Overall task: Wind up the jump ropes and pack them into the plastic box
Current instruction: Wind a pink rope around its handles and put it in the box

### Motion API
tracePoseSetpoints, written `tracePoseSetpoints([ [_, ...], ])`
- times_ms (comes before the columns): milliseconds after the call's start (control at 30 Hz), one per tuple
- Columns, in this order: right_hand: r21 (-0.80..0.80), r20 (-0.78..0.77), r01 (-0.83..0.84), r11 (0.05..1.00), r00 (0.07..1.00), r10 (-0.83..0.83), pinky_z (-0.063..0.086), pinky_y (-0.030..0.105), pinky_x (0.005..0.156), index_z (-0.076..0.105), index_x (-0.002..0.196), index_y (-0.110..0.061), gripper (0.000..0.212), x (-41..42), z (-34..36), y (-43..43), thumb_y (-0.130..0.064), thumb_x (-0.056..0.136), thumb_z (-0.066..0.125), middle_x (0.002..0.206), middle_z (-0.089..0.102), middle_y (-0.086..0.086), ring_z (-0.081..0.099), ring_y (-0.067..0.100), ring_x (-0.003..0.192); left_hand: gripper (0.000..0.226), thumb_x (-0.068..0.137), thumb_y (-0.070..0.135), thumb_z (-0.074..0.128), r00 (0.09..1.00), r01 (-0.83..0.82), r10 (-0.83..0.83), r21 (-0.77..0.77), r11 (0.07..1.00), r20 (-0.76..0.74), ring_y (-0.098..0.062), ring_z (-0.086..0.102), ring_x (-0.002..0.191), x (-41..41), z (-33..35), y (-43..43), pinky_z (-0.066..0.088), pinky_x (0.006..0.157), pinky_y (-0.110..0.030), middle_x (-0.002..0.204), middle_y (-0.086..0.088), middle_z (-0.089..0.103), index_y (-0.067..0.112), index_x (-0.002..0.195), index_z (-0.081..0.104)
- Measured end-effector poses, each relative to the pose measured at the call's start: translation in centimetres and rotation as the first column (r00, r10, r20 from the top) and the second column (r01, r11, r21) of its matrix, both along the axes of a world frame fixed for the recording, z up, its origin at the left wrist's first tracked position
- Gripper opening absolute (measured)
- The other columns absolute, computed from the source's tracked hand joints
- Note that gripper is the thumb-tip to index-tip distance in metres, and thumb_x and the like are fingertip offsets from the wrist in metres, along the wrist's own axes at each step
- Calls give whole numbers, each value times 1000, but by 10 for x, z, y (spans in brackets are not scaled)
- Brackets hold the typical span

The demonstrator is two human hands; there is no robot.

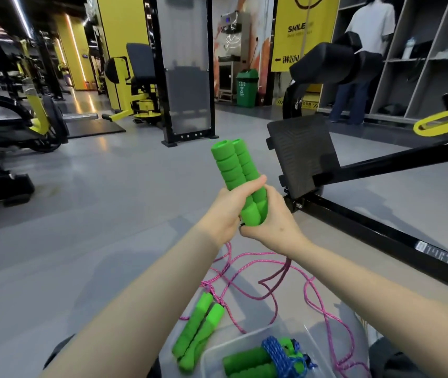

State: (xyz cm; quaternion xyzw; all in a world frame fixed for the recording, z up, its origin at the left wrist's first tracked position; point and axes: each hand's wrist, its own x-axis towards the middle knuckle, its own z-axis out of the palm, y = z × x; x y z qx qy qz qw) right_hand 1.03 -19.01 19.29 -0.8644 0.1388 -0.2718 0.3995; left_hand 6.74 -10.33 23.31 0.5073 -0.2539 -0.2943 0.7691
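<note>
Both my hands hold a pair of green foam handles [231,165] upright, side by side, in front of me. My left hand [231,208] grips them from the left, and my right hand [272,222] wraps them from the right and below. Their pink rope [269,285] hangs down and lies in loose loops on the floor. A second pair of green handles [198,334] with pink cord lies on the floor beside the clear plastic box [244,338]. Inside the box sits a wound rope with green handles and blue cord [269,358].
A black gym machine frame [367,227] with a textured footplate [299,154] stands close on the right. Weight machines fill the left side. A person stands at the shelves at the far right. Grey floor lies ahead.
</note>
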Motion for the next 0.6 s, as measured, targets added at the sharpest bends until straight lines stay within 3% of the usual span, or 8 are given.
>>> tracePoseSetpoints([
  [67,-23,3,70,997,998,-70,52,42,77,43,107,-22,63,-2,-3,3,-29,49,67,102,54,0,57,21,99,6,87,14,66,999,35,-34,29,999,-3,-9,66,71,0,-4,-1,53,74,-27,69,6,67,19,84,65],
  [167,-127,-38,60,990,997,-65,48,39,82,41,114,-18,74,-1,-3,6,-35,49,71,104,46,0,46,18,105,4,87,17,66,999,47,-46,40,998,-19,-14,65,79,3,-9,1,52,82,-32,76,2,66,19,84,63],
  [267,-33,-64,13,999,998,-15,49,37,76,42,110,-19,70,1,-2,5,-32,47,71,103,52,1,54,20,100,9,83,18,70,997,69,-67,56,996,-23,-24,64,89,5,-11,3,50,89,-39,88,-7,65,15,87,63],
  [367,-6,-75,16,1000,997,-17,43,32,67,42,103,-18,60,0,-2,5,-22,53,75,100,53,3,55,21,92,33,66,22,78,1000,-8,7,27,1000,9,-20,65,88,11,-6,5,53,90,-38,90,-7,65,13,94,64],
  [467,-42,-143,1,999,990,-7,40,30,70,42,106,-15,60,0,-3,7,-18,57,77,106,50,5,51,22,95,64,56,32,81,988,-99,91,-59,993,-123,-15,65,93,22,3,8,55,75,-30,112,-7,64,15,113,58],
  [600,-66,-210,-35,997,977,21,38,29,70,40,112,-14,65,0,-6,11,-17,58,76,111,47,5,50,22,98,30,75,15,73,980,-153,137,-106,982,-144,-15,63,84,18,4,9,52,72,-28,87,0,63,17,102,59],
])
